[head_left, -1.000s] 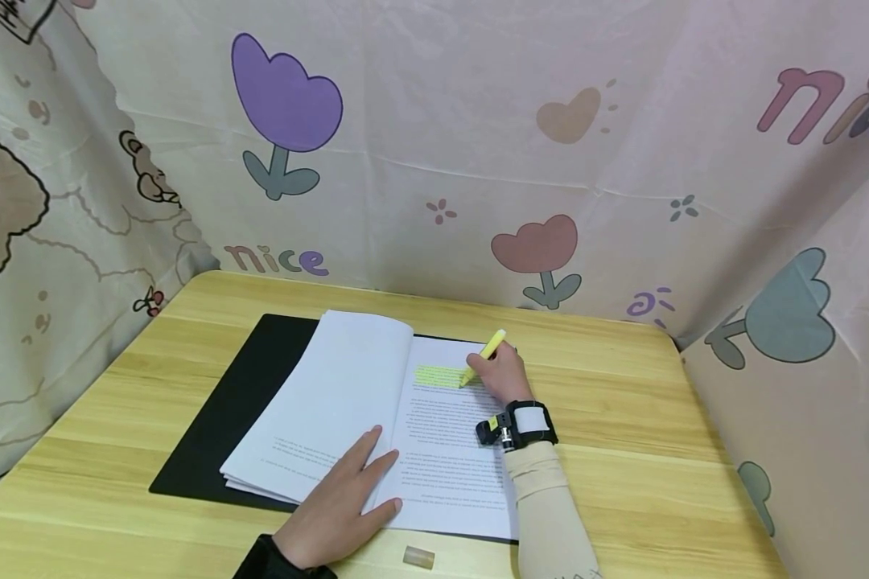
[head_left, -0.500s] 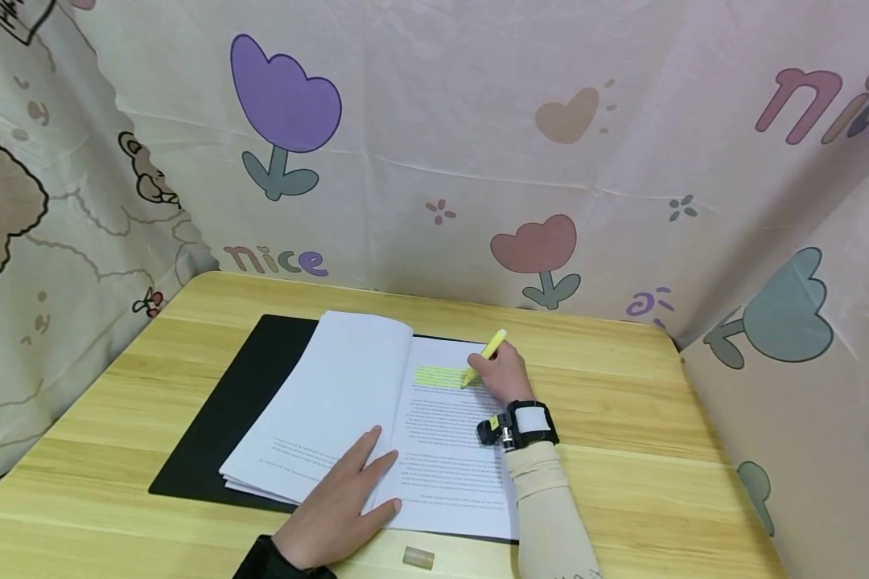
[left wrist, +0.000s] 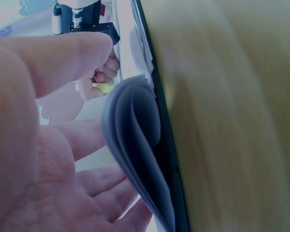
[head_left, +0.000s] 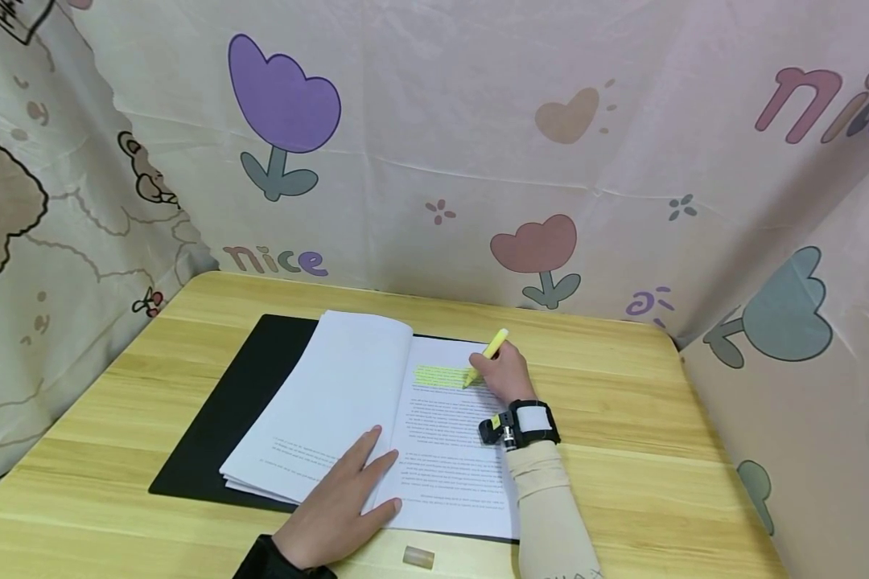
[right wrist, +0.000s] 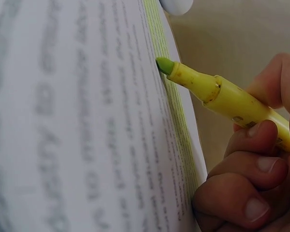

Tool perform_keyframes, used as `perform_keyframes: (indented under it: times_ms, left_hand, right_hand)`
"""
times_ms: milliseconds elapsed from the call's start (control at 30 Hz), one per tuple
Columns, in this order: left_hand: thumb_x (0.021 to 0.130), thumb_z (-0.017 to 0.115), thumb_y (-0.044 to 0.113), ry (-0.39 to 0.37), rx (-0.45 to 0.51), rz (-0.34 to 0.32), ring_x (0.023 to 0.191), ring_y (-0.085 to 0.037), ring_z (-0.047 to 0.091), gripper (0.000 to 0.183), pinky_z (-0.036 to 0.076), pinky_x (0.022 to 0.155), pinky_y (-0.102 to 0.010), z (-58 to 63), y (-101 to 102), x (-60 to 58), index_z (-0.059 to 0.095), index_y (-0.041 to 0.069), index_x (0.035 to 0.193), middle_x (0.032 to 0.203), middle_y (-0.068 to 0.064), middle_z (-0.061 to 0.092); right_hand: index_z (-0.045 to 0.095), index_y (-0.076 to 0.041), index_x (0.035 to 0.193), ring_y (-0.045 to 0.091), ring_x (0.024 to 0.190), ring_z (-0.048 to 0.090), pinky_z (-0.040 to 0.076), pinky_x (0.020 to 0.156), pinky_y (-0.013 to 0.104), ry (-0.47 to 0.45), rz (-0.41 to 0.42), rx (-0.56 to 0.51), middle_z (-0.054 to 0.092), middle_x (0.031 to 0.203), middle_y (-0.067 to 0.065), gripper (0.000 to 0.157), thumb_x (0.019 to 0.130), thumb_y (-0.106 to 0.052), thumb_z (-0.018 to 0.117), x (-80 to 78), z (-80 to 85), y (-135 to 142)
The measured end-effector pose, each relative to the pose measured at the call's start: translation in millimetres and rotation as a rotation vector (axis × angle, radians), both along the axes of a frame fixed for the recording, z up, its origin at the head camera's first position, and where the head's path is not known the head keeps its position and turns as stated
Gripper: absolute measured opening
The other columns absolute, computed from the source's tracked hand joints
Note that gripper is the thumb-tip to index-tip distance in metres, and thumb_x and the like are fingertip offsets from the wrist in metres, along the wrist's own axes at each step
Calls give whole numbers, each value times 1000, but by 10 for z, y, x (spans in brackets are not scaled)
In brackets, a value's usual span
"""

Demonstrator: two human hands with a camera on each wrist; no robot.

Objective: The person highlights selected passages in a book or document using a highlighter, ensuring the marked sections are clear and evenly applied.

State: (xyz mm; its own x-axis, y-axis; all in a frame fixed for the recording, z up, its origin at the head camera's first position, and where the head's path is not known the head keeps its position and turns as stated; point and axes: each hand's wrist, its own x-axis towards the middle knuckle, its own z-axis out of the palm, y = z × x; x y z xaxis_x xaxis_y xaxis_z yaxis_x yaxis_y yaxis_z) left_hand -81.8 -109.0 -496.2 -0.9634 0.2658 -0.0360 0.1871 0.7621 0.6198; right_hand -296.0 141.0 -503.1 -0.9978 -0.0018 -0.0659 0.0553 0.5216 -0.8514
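My right hand (head_left: 504, 374) pinches a yellow highlighter (right wrist: 222, 96), its green tip right at the printed text in the right wrist view. Yellow-green marking (head_left: 437, 376) covers several lines near the top of the right-hand page (head_left: 452, 466). Spread fingers of my left hand (head_left: 343, 498) rest on the lower part of the open document, across the fold. Its turned-over left sheets (head_left: 348, 386) curl up at the fold, as the left wrist view shows from the side. Under the papers lies a black folder (head_left: 210, 442).
A small greyish cap-like piece (head_left: 418, 557) lies on the wooden table (head_left: 623, 482) close to the front edge of the papers. Behind and at both sides of the table hangs a printed curtain (head_left: 420, 121). A strapped camera (head_left: 507, 426) sits on my right wrist.
The highlighter and my right hand have shifted slightly to the right along the text line. My left hand and the papers stay where they were.
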Motion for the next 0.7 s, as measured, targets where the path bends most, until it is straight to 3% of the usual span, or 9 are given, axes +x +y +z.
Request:
perform_keyframes:
  times_ms: [700]
  left_hand:
    - [94,76,36,-1,-1,0,153,-39,28,65,31,119,-63,-3,-8,0,57,4,147,168,-15,27]
  right_hand:
    - [59,-6,95,23,74,55,45,65,31,0,-4,13,56,85,10,21,91,-25,67,19,39,42]
